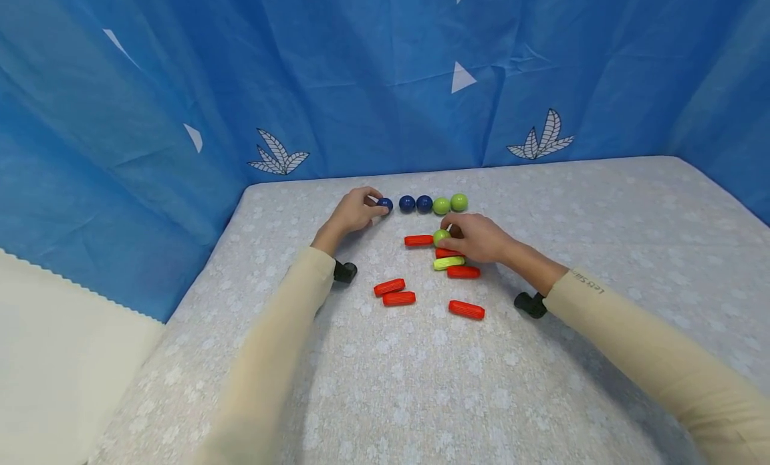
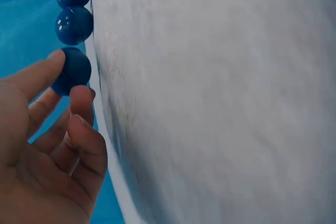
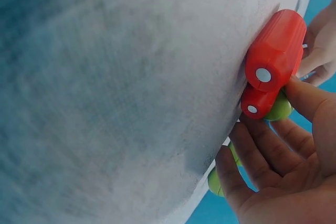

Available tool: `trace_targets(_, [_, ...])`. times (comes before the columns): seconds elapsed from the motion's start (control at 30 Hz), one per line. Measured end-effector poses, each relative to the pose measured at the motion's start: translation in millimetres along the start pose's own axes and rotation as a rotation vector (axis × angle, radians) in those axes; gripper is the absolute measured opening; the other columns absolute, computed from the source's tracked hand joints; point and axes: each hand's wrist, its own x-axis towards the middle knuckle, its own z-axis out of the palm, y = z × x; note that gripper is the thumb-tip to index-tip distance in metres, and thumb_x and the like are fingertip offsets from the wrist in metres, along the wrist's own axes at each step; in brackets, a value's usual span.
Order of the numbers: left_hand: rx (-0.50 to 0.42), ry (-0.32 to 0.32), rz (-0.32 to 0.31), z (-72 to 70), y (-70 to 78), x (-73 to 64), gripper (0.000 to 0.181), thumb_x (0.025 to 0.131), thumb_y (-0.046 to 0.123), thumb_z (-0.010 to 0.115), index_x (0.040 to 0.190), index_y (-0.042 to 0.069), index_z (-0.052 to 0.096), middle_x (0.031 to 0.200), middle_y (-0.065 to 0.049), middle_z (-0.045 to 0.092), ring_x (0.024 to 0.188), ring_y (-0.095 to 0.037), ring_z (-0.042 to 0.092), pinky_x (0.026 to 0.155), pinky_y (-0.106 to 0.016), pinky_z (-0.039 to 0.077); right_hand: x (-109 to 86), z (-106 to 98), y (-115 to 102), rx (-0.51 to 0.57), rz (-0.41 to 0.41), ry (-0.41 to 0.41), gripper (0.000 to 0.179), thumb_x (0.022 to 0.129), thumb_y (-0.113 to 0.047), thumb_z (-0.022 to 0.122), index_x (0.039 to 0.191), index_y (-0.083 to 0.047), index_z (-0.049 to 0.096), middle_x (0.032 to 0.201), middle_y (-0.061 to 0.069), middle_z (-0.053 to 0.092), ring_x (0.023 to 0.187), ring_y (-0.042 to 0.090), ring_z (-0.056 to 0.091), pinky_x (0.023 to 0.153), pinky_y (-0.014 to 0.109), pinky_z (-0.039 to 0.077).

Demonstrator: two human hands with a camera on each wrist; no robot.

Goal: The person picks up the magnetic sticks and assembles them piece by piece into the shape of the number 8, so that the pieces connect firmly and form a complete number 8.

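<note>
At the left end of a row of balls, my left hand [image 1: 353,212] pinches a dark blue ball [image 1: 386,204] between thumb and fingers. The left wrist view shows that same blue ball [image 2: 77,71] with two more blue balls [image 2: 73,11] beyond it. Nearer to me, my right hand [image 1: 479,237] holds a light green ball [image 1: 442,238] by thumb and fingertips, beside a red ridged cylinder [image 1: 418,240]. Another red cylinder [image 1: 446,253] lies just under that hand. In the right wrist view, red cylinders [image 3: 277,51] partly hide the green ball [image 3: 280,107].
Two blue balls [image 1: 416,204] and two green balls [image 1: 450,204] continue the row at the back. A yellow-green cylinder [image 1: 448,263] and several red cylinders [image 1: 400,298] lie on the pale patterned tablecloth [image 1: 385,385]. A blue curtain [image 1: 385,84] hangs behind the table.
</note>
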Motion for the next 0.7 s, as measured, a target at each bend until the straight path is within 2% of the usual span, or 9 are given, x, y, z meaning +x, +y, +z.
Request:
trace_targets(0.17, [0.005, -0.052, 0.035, -5.3, 0.0, -12.7, 0.041, 0.095, 0.031, 0.068, 0.128, 0.009, 0.059, 0.118, -0.013, 0.062, 0.081, -0.024, 0.063, 0.074, -0.037, 0.049, -0.6, 0, 0, -0.001, -0.007, 0.008, 0.029, 0.096, -0.022, 0.067, 0.116, -0.002, 0.061, 0.089, 0.007, 0.062, 0.079, 0.024, 0.055, 0.073, 0.038, 0.046])
trace_targets(0.37, [0.036, -0.140, 0.077, -9.7, -2.3, -36.1, 0.038, 0.096, 0.034, 0.066, 0.126, 0.011, 0.060, 0.115, -0.009, 0.062, 0.075, -0.024, 0.065, 0.062, -0.035, 0.050, -1.6, 0, 0, 0.003, -0.007, 0.012, 0.029, 0.096, -0.023, 0.067, 0.116, -0.002, 0.061, 0.089, 0.007, 0.062, 0.079, 0.024, 0.054, 0.072, 0.038, 0.045])
trace_targets(0.5, [0.065, -0.190, 0.110, -9.1, -1.6, -49.7, 0.038, 0.096, 0.034, 0.066, 0.125, 0.011, 0.060, 0.115, -0.010, 0.063, 0.073, -0.023, 0.065, 0.059, -0.035, 0.051, -2.1, 0, 0, 0.000, 0.001, 0.009, 0.029, 0.096, -0.023, 0.067, 0.116, -0.002, 0.061, 0.089, 0.007, 0.061, 0.079, 0.024, 0.054, 0.072, 0.038, 0.045])
trace_targets(0.7, [0.080, -0.245, 0.159, -3.0, 4.0, -61.4, 0.038, 0.096, 0.033, 0.067, 0.125, 0.010, 0.061, 0.112, -0.010, 0.065, 0.071, -0.021, 0.065, 0.060, -0.035, 0.052, -1.8, 1, 1, 0.000, -0.002, 0.010, 0.028, 0.096, -0.022, 0.066, 0.116, -0.002, 0.061, 0.089, 0.007, 0.061, 0.080, 0.025, 0.054, 0.072, 0.038, 0.045])
